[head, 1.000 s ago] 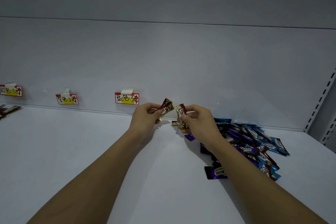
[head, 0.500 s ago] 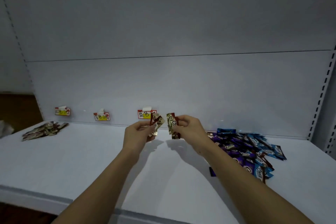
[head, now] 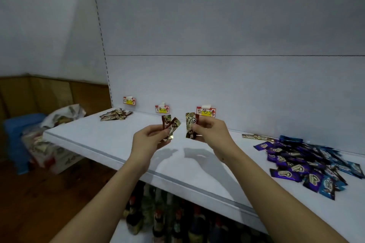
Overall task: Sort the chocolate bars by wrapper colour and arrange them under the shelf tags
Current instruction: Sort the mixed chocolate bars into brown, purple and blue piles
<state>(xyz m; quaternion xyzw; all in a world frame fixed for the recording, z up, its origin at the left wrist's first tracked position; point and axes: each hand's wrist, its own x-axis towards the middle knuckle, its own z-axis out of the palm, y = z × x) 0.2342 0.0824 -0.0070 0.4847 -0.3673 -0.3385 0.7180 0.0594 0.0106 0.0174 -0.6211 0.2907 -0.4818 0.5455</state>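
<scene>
the left hand pinches two gold-and-brown chocolate bars, fanned apart and raised above the white shelf. the right hand grips another gold-and-brown bar, held upright, close beside the left pair but apart from it. behind the hands, three red-and-yellow shelf tags are stuck on the back panel. under the leftmost tag lies a small pile of gold bars. to the right on the shelf sits a mixed heap of purple and blue bars, with one gold bar lying flat near the back panel beside it. bottles stand on the level below.
</scene>
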